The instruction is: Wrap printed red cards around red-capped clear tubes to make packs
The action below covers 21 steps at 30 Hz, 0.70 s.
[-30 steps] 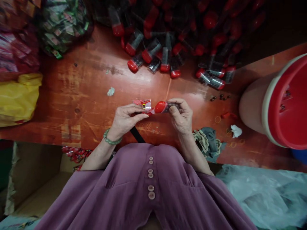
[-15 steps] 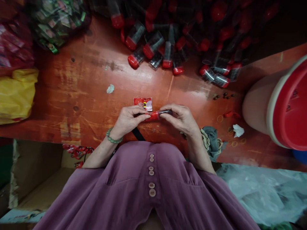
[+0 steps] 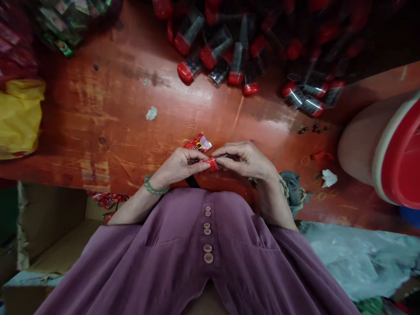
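Tube point(image 3: 213, 164): you have it low over the tabletop point(image 3: 131, 109), close to the middle of the near edge, lying crosswise between your hands, red end to the left. Your left hand point(image 3: 182, 166) has thumb and fingers clamped on the red end; your right hand point(image 3: 247, 161) has its fingers closed on the dark end.

Just changed: your fingers have closed in and hide more of the tube, so both ends are steadied but the join is hard to read. The card point(image 3: 201, 143), level half a second ago, now sits tilted just beyond your left fingertips; cannot tell if they pinch it.

Against the first frame: tube was in your right hand alone, mostly exposed, left hand on the card.

Farther out: other tubes point(image 3: 236, 70) toward the far edge; cloth point(image 3: 290, 183) by your right forearm; pail point(image 3: 361, 144) at right.
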Motion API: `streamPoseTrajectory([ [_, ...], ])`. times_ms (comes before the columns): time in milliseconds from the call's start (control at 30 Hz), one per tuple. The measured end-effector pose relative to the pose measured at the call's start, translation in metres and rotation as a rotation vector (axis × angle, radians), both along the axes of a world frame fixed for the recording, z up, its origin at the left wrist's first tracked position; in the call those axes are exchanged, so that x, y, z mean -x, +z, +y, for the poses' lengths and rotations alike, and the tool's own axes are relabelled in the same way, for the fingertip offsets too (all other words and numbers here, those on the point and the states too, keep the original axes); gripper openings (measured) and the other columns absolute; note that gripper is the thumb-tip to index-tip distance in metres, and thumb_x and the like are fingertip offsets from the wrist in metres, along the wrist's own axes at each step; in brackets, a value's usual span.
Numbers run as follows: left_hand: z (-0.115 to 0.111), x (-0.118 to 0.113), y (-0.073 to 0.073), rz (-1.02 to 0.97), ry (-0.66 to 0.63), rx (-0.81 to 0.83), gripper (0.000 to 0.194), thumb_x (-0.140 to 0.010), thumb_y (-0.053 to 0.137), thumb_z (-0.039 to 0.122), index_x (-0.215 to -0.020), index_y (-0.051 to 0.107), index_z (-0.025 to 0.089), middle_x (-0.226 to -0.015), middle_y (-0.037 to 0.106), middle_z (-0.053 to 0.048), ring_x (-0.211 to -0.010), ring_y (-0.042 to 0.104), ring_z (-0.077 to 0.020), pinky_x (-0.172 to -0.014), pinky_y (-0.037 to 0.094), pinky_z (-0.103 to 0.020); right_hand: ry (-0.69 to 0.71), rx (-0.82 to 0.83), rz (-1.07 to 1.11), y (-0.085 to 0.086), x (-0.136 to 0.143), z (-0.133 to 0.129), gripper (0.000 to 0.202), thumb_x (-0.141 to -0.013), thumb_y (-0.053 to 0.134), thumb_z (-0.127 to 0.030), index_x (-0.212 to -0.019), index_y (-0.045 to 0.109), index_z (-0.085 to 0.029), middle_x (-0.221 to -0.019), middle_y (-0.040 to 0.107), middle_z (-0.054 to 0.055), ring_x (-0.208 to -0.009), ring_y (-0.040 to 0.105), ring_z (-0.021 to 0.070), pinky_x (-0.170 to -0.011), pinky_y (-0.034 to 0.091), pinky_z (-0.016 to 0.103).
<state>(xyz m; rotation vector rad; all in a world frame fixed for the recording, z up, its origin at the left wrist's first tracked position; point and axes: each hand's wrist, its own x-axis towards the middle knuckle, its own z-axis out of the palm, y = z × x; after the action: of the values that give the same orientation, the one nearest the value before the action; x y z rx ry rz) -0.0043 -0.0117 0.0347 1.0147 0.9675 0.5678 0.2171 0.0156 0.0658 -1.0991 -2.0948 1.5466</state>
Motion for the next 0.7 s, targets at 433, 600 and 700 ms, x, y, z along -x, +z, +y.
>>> streamPoseTrajectory([
  [433, 0.012, 0.001, 0.013, -0.054, -0.095, 0.023, 0.022, -0.076, 0.077, 0.04, -0.077, 0.077, 0.018, -0.07, 0.073, -0.003, -0.063, 0.064, -0.0143, -0.062, 0.051, -0.025, 0.031, 0.146, 0.147, 0.002, 0.005, -0.007, 0.025, -0.091, 0.061, -0.028, -0.113, 0.071, -0.022, -0.092, 0.074, 0.002, -0.068, 0.064, 0.0091, -0.063, 0.051, 0.021],
  [600, 0.007, 0.012, 0.011, -0.164, 0.217, 0.157, 0.046, -0.07, 0.082, 0.048, -0.105, 0.073, 0.019, -0.098, 0.076, -0.007, -0.083, 0.071, -0.0168, -0.078, 0.057, -0.027, -0.247, 0.3, 0.194, -0.003, 0.013, -0.023, 0.025, -0.091, 0.063, -0.035, -0.111, 0.07, -0.022, -0.096, 0.072, 0.001, -0.059, 0.061, 0.0064, -0.056, 0.051, 0.02],
  [700, -0.007, 0.012, 0.011, -0.312, 0.337, 0.247, 0.055, -0.065, 0.083, 0.054, -0.108, 0.071, 0.022, -0.109, 0.075, -0.009, -0.094, 0.072, -0.02, -0.085, 0.059, -0.033, -0.413, 0.369, 0.288, -0.01, 0.02, -0.03, 0.024, -0.089, 0.064, -0.037, -0.109, 0.069, -0.024, -0.097, 0.072, -0.001, -0.057, 0.059, 0.005, -0.053, 0.052, 0.019],
])
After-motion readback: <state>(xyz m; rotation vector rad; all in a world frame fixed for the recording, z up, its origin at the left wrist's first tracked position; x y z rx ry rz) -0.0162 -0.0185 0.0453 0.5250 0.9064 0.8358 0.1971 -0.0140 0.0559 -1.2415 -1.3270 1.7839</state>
